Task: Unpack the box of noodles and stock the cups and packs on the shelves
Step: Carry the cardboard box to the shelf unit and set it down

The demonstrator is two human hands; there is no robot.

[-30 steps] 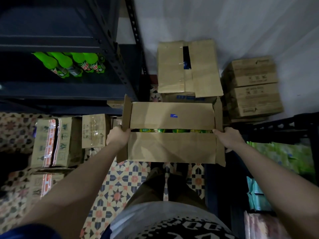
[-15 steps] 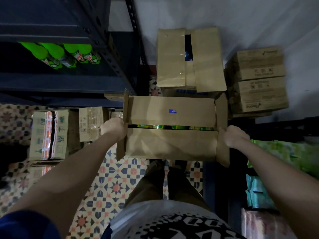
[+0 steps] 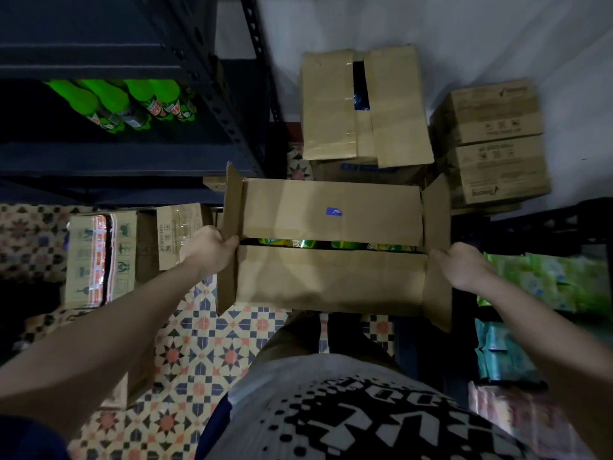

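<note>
The task looks barely begun: the box of noodles (image 3: pixel 331 250) hangs between the two hands, the left hand (image 3: pixel 209 250) curling its fingers (image 3: pixel 230 242) round one end flap, the right hand (image 3: pixel 464 265) gripping the other end. Green packs (image 3: pixel 331 243) show through the gap between the top flaps, none unpacked, and the dark shelves (image 3: pixel 132 154) lie beyond the left fingers.

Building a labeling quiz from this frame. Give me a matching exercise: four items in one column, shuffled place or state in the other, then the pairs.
Items:
1. held box
2. green bottles
3. blue sticker
4. taped carton

Descriptions:
A. lying on the dark shelf
B. on the far top flap
C. gripped at both ends by the left hand and right hand
D. standing on the patterned floor, at left

Pairs: 1-C, 2-A, 3-B, 4-D
</note>
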